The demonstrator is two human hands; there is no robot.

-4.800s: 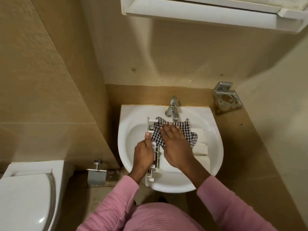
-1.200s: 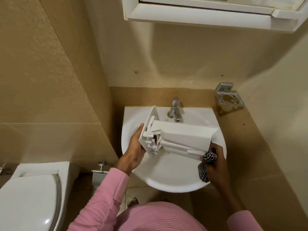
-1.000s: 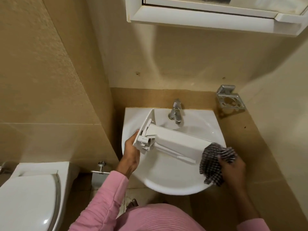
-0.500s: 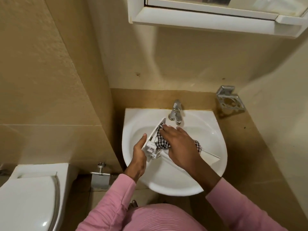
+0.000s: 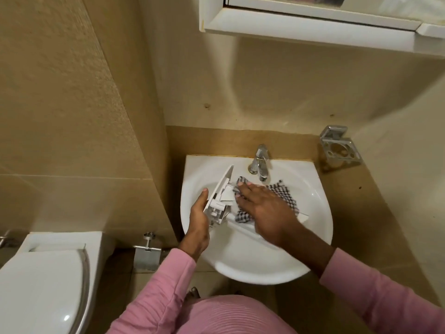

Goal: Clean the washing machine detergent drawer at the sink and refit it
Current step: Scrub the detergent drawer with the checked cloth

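The white plastic detergent drawer [image 5: 220,201] lies tilted across the white sink [image 5: 313,237], its front panel up at the left. My left hand [image 5: 198,225] grips the drawer's front end from the left side. A black-and-white checked cloth [image 5: 284,196] is spread over the drawer's body. My right hand [image 5: 262,206] presses flat on the cloth with straight fingers pointing toward the front panel. Much of the drawer's body is hidden under the cloth and my right hand.
A chrome tap [image 5: 260,162] stands at the back of the sink. A metal holder [image 5: 339,150] is fixed to the wall at right. A white cabinet [image 5: 313,22] hangs overhead. A toilet [image 5: 43,280] sits at lower left beside a wall valve [image 5: 148,249].
My right hand brought the cloth from the drawer's right end back onto its top and now presses it flat. The drawer has tipped lower into the sink.
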